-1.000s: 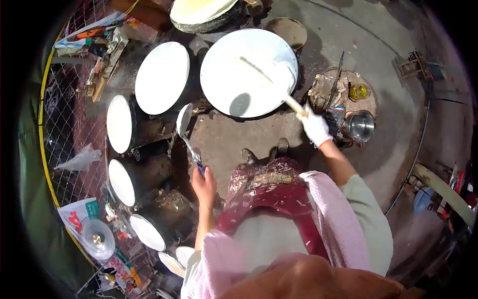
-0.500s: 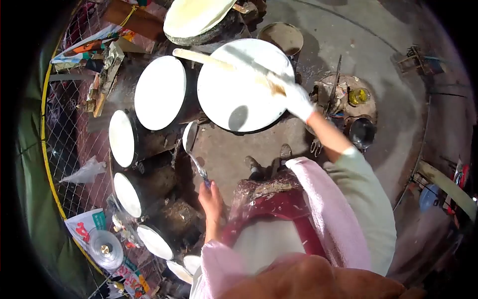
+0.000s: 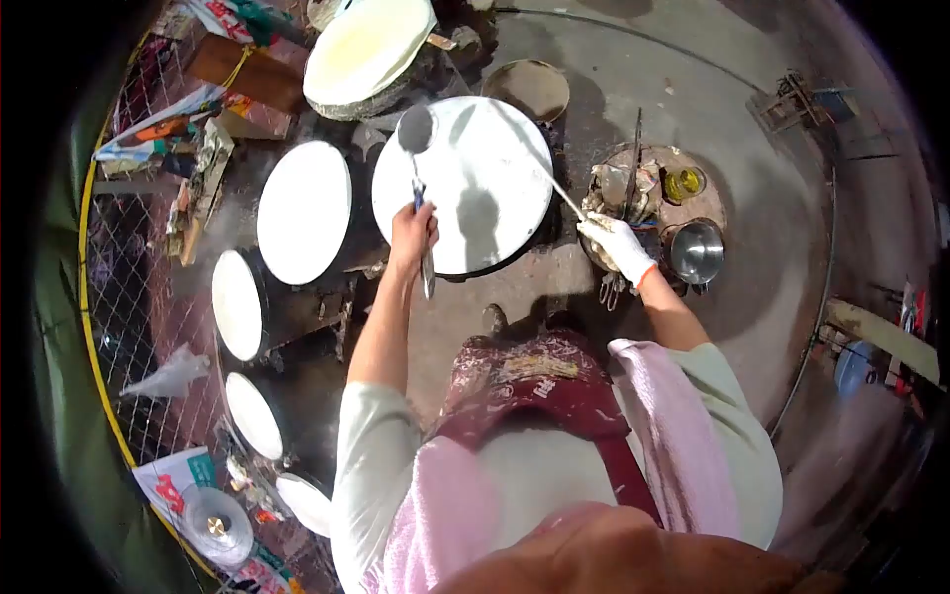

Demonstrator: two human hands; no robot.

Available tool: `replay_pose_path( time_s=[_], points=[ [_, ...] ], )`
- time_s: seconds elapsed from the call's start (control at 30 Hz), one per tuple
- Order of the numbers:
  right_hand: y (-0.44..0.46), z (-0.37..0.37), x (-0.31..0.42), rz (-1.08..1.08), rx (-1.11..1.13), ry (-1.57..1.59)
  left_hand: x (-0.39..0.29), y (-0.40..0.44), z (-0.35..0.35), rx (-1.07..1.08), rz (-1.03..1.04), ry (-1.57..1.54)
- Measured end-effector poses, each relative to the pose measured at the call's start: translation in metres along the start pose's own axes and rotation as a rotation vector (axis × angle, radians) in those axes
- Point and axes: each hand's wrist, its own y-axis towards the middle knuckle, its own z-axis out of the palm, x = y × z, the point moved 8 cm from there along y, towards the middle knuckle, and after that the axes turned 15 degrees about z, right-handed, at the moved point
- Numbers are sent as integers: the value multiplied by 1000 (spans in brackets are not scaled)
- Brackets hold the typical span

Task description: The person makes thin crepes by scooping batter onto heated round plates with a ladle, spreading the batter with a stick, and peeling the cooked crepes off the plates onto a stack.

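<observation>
My left hand (image 3: 412, 238), bare, is closed around the blue handle of a ladle (image 3: 416, 129). The ladle's grey bowl hangs over the left part of a large round griddle (image 3: 515, 213) with a white layer spread on it. My right hand (image 3: 618, 247) wears a white glove and grips the end of a long, thin wooden spreader (image 3: 562, 188). It is right of the griddle, and the spreader slants up and left across the griddle's right edge. Shadows fall on the white surface. Whether the ladle holds anything cannot be made out.
Several smaller white-topped rounds, one of them a white disc (image 3: 305, 213), curve down the left side. A pale flat sheet (image 3: 368, 49) covers a round support at the top. On the right, a low round stand carries a yellow jar (image 3: 683, 183) beside a metal pot (image 3: 697, 250). Wire fencing (image 3: 129, 257) borders the left.
My left hand has moved up with the ladle, from near my body to over the griddle. The right hand has drawn the spreader down and rightward off the griddle's middle.
</observation>
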Motion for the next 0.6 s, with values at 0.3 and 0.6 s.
replay_pose_path(
  time_s=[0.3,0.6],
  points=[
    [-26,27,-76,-326,-198,46,37,71,44,262,-177,-127],
    [-46,106,-58,-23,-210,356,63,-5,6,77,-384,-489]
  ],
)
